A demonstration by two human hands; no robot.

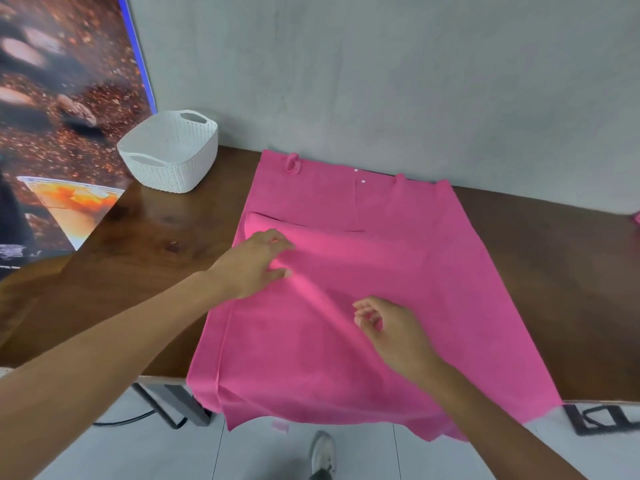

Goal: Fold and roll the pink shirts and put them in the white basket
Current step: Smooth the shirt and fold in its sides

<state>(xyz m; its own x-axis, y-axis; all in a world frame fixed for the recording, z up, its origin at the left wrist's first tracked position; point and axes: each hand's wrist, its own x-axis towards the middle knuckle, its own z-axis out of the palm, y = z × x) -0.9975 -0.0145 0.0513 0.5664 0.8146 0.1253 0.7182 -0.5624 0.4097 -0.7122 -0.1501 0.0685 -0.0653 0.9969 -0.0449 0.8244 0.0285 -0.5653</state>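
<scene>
here, a pink shirt (398,271) is spread flat on the brown table (156,237), and its near edge is hung over the table's front. a soft fold in the cloth is pinched by the left hand (252,265), between thumb and fingers, near the shirt's left side. the right hand (391,327) is held just above the middle of the shirt, with its fingers loosely bent and nothing held. the white basket (169,150) is set at the back left of the table, apart from the shirt.
</scene>
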